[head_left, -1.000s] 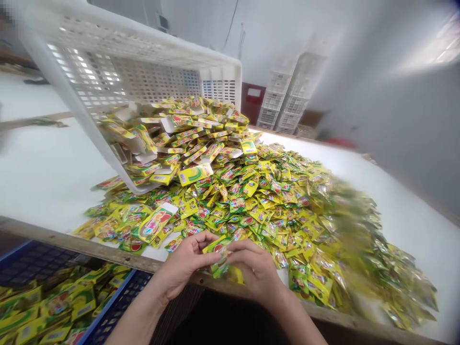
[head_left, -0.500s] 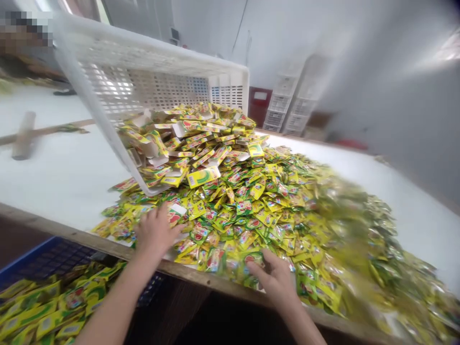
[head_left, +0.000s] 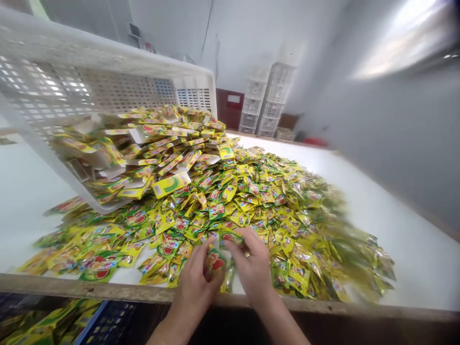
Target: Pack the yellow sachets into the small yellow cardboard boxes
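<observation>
At the table's near edge, my left hand (head_left: 196,278) is closed around a small carton (head_left: 214,260) with a watermelon print and a raised white flap. My right hand (head_left: 253,268) pinches a yellow-green sachet (head_left: 230,235) close to the carton's upper end. Whether the sachet is partly inside the carton I cannot tell. A broad heap of similar shiny sachets (head_left: 258,191) spreads in front of both hands and to the right. Behind it, many small yellow cartons (head_left: 171,184), some with open flaps, spill from a white plastic crate (head_left: 136,60) lying on its side.
The white table (head_left: 362,191) has a wooden edge strip (head_left: 89,287) along its front. Below at left stands a blue crate (head_left: 95,323) with yellow-green cartons (head_left: 46,326). Stacked white crates (head_left: 269,100) stand by the far wall, beside a dark red panel (head_left: 229,109).
My left hand has come right from beside the crate with a carton. My right hand has lifted a sachet, and both hands have come together. The view has shifted right.
</observation>
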`<state>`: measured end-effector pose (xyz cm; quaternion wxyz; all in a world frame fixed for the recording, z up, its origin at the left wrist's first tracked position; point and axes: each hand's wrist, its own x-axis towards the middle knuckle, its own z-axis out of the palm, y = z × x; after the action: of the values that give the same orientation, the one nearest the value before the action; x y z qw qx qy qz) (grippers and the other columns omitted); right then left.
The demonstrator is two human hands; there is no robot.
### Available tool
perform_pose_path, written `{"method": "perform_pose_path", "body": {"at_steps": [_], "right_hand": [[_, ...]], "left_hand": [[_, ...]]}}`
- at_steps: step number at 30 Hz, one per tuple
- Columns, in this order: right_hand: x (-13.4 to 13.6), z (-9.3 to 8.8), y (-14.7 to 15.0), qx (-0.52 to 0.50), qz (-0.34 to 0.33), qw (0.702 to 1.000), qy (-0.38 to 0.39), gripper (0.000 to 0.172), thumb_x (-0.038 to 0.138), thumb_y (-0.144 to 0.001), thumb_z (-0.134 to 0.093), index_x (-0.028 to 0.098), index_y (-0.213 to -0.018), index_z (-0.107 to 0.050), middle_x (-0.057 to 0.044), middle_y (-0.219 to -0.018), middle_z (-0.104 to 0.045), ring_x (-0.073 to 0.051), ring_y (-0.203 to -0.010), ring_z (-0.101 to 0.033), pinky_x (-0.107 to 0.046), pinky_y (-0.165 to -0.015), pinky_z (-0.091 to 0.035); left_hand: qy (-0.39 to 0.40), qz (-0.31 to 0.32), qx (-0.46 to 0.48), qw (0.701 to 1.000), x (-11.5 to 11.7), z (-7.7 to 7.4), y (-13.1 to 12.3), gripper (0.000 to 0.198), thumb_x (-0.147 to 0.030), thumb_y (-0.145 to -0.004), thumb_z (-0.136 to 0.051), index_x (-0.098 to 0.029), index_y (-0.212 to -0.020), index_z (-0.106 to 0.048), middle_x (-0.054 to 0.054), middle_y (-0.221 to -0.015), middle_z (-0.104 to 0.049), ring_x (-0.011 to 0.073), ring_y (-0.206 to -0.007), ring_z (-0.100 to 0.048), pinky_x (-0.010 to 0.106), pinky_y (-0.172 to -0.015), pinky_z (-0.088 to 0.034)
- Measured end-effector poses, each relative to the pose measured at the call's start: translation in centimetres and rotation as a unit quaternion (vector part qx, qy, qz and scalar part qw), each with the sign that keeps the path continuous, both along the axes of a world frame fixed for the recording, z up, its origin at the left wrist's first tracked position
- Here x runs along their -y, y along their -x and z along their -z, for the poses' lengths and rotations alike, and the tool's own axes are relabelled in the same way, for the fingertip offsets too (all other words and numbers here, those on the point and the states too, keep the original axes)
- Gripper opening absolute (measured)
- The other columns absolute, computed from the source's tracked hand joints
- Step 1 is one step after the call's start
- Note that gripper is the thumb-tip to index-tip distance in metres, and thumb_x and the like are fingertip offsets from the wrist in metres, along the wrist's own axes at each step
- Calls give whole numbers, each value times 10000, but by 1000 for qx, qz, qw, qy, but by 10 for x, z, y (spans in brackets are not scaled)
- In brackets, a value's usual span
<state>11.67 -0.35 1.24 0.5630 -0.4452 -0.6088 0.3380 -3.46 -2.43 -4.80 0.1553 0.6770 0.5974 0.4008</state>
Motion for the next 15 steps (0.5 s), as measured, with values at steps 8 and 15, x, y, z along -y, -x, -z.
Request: {"method": "perform_pose_path", "body": {"at_steps": [8, 15], "right_hand": [[-1, -4, -21, 258, -36, 965, 3, 212, 89, -827, -588, 232, -925, -710, 3, -805, -554, -143, -729, -570, -241, -652, -436], [0, -41, -54, 395, -102, 913, 16, 222, 54, -786, -579, 213, -904, -679, -24, -882, -596, -172, -790, -585, -265, -714, -440]], "left_hand": [[-23, -26, 68, 997, 0, 8, -34, 628, -228, -770, -645, -241, -1373, -471, 115, -1232, -589, 305, -1148, -572, 463, -977, -464], [61, 24, 228, 972, 4, 9, -63, 375, -300, -773, -673, -239, -1135, -599, 75, -1034, -646, 271, -977, -614, 381, -815, -513]]}}
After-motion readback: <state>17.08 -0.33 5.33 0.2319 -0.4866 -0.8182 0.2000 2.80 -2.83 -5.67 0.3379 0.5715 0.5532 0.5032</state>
